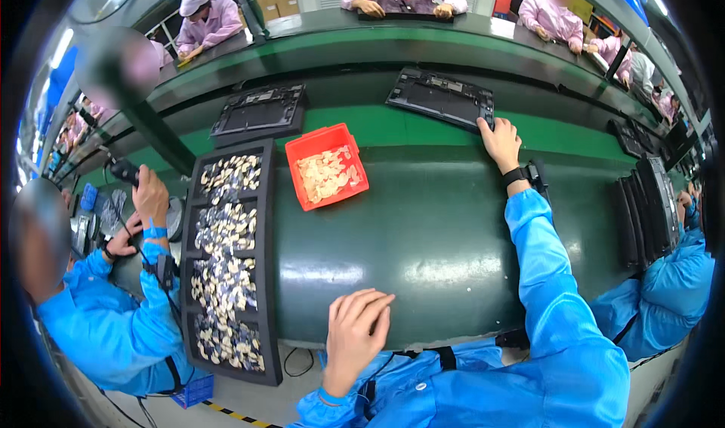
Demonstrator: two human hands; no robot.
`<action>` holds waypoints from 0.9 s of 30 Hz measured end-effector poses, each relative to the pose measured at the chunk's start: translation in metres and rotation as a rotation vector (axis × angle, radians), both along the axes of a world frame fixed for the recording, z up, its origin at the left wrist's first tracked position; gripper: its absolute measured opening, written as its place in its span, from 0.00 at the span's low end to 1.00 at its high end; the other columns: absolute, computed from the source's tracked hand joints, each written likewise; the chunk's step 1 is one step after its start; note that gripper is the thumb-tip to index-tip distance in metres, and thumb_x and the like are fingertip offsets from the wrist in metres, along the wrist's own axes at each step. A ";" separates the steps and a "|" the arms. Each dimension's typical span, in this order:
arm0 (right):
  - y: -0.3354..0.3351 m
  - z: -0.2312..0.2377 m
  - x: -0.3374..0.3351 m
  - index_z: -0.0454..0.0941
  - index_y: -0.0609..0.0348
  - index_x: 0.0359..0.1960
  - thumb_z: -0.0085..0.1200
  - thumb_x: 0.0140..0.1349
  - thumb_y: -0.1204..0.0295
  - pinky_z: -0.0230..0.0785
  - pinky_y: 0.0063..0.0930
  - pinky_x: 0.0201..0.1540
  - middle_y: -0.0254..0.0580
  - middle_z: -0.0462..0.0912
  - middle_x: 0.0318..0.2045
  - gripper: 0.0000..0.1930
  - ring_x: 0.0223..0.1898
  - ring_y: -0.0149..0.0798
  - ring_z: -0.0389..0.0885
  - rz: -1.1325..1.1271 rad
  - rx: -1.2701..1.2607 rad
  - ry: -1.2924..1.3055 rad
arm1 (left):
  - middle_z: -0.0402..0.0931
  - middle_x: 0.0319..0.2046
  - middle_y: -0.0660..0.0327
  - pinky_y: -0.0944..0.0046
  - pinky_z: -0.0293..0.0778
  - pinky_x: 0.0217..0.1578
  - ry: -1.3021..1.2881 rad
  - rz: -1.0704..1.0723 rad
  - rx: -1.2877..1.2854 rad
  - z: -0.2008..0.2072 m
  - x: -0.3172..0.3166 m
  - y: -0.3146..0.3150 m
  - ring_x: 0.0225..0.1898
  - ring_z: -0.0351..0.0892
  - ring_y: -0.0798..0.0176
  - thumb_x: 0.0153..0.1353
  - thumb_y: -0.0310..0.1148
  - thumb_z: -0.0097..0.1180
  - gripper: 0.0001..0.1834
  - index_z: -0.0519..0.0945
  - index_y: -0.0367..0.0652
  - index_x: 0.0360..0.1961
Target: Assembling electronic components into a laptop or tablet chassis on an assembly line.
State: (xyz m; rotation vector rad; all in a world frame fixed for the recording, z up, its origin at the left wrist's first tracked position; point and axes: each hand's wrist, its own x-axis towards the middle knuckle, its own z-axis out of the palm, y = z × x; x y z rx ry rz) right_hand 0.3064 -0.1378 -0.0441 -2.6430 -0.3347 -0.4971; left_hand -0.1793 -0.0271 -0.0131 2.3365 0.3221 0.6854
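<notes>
My right hand (501, 144) reaches to the far side of the workbench. Its thumb and fingers grip the near right corner of a flat black rectangular casing (438, 97), which looks like an electronics housing with cut-outs and small metal parts inside. My left hand (355, 334) hovers over the bench's near edge, fingers loosely bent and thumb apart, with nothing in it. A red plastic bin (299, 188) holding thin beige pieces stands left of centre. Beside it lies a long black compartment tray (266, 277) filled with many small white and dark pieces.
Another black casing (260, 111) lies at the far left on a dark block. Several dark panels (648, 213) stand stacked at the right. A co-worker in blue (113, 315) holds a dark tool at left. People in pink work beyond the green ledge (362, 46).
</notes>
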 end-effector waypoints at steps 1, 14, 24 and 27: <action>0.002 0.002 0.001 0.81 0.59 0.59 0.49 0.67 0.38 0.57 0.58 0.69 0.50 0.79 0.62 0.36 0.66 0.54 0.72 0.054 0.038 0.033 | 0.84 0.45 0.64 0.54 0.69 0.57 0.040 0.034 0.050 0.004 0.002 -0.004 0.50 0.81 0.58 0.57 0.27 0.67 0.09 0.90 0.48 0.40; -0.062 -0.049 0.140 0.66 0.68 0.71 0.51 0.77 0.63 0.80 0.34 0.51 0.49 0.80 0.60 0.27 0.51 0.42 0.85 0.626 0.943 0.344 | 0.84 0.47 0.66 0.55 0.69 0.56 -0.005 0.125 0.110 -0.011 0.002 -0.006 0.54 0.80 0.60 0.59 0.30 0.68 0.09 0.89 0.51 0.42; -0.140 -0.042 -0.004 0.73 0.63 0.67 0.49 0.79 0.61 0.72 0.26 0.34 0.34 0.82 0.44 0.23 0.35 0.27 0.76 0.838 1.155 0.792 | 0.88 0.37 0.52 0.55 0.79 0.43 0.016 0.703 0.206 0.046 -0.108 0.072 0.38 0.88 0.51 0.61 0.28 0.67 0.08 0.89 0.39 0.40; -0.149 -0.035 -0.031 0.65 0.65 0.73 0.50 0.78 0.61 0.73 0.24 0.32 0.35 0.82 0.45 0.28 0.35 0.25 0.78 0.806 1.047 0.799 | 0.87 0.43 0.52 0.53 0.79 0.46 0.113 0.628 0.399 0.047 -0.094 0.129 0.44 0.86 0.46 0.60 0.28 0.67 0.12 0.88 0.43 0.46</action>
